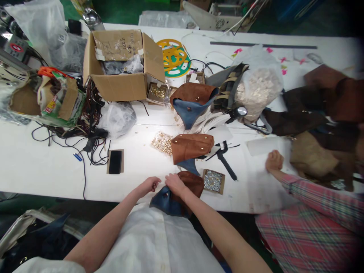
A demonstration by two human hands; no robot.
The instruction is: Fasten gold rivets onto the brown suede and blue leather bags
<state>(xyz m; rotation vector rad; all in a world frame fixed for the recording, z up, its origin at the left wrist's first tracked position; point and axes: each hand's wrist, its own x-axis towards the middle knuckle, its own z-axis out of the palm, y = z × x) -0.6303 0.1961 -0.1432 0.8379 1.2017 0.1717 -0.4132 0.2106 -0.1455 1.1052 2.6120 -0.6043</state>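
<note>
My left hand (152,184) is just off the table's front edge side, fingers curled together at the tips; whatever they hold is too small to make out. Close beside it, my right hand (174,184) grips the edge of a brown leather bag (193,182) with a blue lining flap (163,199) hanging toward my body. Its fingertips are partly hidden. Just beyond lies another brown bag piece (192,147) with small gold studs, touching a clear bag of gold studs (162,143). A small box of silver rivets (213,181) sits to the right.
A black hand tool (226,165) lies beyond the rivets. At left are a phone (115,162), tangled black cords (96,148) and an open carton (119,86). A co-worker's hand (274,160) rests at right near piled brown bags (315,151). More bags stand further back.
</note>
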